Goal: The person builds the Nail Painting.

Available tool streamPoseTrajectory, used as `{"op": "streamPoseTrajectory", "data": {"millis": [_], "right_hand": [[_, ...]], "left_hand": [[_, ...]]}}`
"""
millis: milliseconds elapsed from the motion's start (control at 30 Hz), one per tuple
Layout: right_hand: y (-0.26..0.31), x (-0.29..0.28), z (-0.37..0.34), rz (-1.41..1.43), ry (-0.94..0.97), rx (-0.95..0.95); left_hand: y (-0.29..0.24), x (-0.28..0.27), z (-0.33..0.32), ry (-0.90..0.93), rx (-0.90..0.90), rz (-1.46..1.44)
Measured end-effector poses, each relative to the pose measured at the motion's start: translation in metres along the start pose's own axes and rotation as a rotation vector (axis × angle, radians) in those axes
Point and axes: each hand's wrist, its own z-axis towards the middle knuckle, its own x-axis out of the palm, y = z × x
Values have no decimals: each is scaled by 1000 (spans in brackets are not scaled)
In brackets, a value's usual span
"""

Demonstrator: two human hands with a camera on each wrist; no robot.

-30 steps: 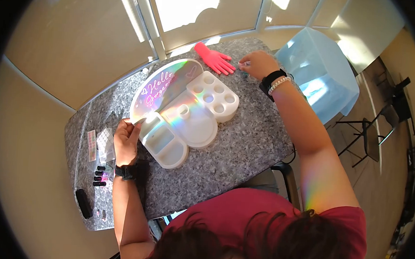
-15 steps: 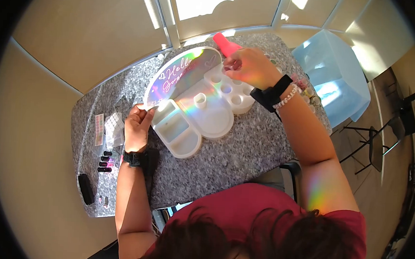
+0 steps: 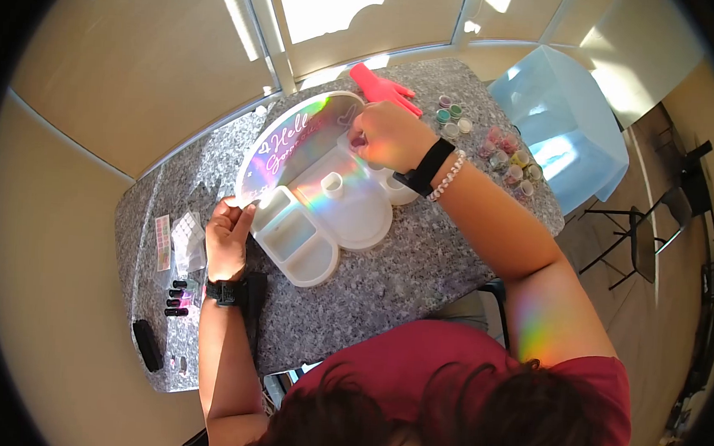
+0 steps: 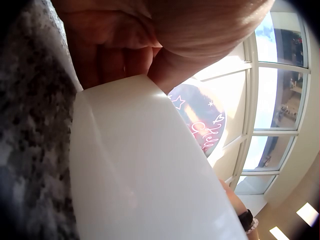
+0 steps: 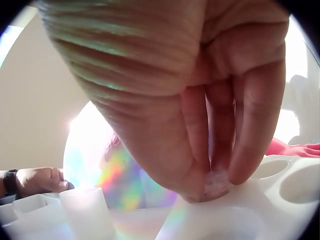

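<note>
A white desktop organizer (image 3: 369, 232) with molded compartments stands on the granite-look table. Its rounded iridescent back panel (image 3: 278, 149) carries pink "Hello" lettering. My left hand (image 3: 227, 235) grips the organizer's left end at the foot of the panel, thumb on one side and fingers on the other. Over the round wells on the right, my right hand (image 3: 391, 135) points downward. Thumb and fingertips pinch a small clear jar (image 5: 216, 186), low at the white surface among the wells; the hand covers part of this section in the head view.
A pink practice hand (image 3: 378, 85) lies behind the organizer. Several small jars with colored contents (image 3: 508, 155) sit at the table's right. Left are sticker sheets (image 3: 163, 244), black-capped bottles (image 3: 177, 298) and a black case (image 3: 147, 345). Beyond the right edge stands a blue-covered block (image 3: 560, 113).
My right hand has moved left from the jars at the back right to the organizer's wells, carrying the small clear jar. The left hand keeps its grip on the organizer.
</note>
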Motion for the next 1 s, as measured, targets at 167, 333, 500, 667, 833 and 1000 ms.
{"op": "streamPoseTrajectory", "data": {"millis": [167,333,500,667,833,1000], "right_hand": [[-13,-27,-9,-64,-93,122],[-114,-54,-18,-345,-242,609],[-149,-43,-23,-438,-178,802],[-144,-38,-20,-397,-226,729],[-64,-63,-28,-46,-264,414],[-45,-32,-23,-55,-172,171]], "left_hand": [[-10,9,-3,-24,-6,25],[-2,4,-2,-11,-6,10],[-5,7,-3,-22,-30,-19],[-1,6,-3,-4,-17,-46],[0,19,-1,7,-29,-52],[1,21,0,-1,-55,-27]]}}
